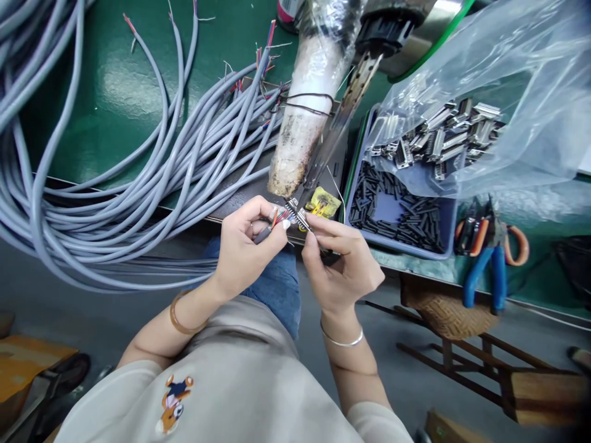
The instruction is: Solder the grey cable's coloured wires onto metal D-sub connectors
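Note:
My left hand [247, 243] is closed on the stripped end of a grey cable [263, 235], and its thin coloured wires [281, 215] fan out past the thumb. These wires run to a small metal multi-pin connector [300, 216]. At the connector's right end, the thumb and fingertips of my right hand [341, 255] pinch it; the fingers partly hide the grip. Just above the hands are a white wrapped tube [300, 123] with a scorched tip and a perforated metal rod [339, 123]. A small yellow pad [323, 203] lies behind the connector.
Many grey cables [184, 154] with stripped ends cover the left side. At right, a blue bin [446, 240] holds short black tubes [397, 209] and a clear bag [530, 123] of metal connectors [452, 132]. Cutters with blue handles [487, 277] lie near the table edge, beside orange-handled pliers [517, 246].

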Available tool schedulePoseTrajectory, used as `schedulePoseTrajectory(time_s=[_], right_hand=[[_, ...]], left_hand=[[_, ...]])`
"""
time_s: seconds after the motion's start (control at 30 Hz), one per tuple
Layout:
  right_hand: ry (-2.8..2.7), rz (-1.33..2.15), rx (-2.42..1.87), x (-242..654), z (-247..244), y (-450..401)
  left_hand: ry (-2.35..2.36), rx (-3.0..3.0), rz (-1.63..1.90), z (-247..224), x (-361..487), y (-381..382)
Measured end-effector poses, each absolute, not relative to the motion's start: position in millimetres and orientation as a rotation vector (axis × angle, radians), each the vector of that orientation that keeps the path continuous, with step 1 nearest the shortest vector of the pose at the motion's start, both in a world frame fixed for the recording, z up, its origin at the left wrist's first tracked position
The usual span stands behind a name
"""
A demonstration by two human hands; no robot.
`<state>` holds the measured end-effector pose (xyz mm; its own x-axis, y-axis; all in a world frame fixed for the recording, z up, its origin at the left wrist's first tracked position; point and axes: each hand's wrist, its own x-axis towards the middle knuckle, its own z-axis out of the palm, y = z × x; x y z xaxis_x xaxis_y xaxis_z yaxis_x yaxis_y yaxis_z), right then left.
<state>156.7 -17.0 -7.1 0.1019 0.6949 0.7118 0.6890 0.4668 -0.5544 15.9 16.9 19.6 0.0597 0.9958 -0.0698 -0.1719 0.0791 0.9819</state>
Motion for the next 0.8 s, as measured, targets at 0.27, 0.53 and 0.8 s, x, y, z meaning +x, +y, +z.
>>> schedulePoseTrajectory(time_s=[0.27, 0.53, 0.8], right_hand=[[-1.579, 0.027, -1.208, 158, -11, -11], [-1.68, -0.138, -1.249, 160, -1, -9], [-1.791, -0.244, -1.222, 166, -8, -15]], left_hand=[[1.133, 1.146, 1.235, 19, 18, 19], [1.139, 1.203, 1.249, 20, 16, 21], [1.114, 1.103, 1.17, 17, 15, 20]])
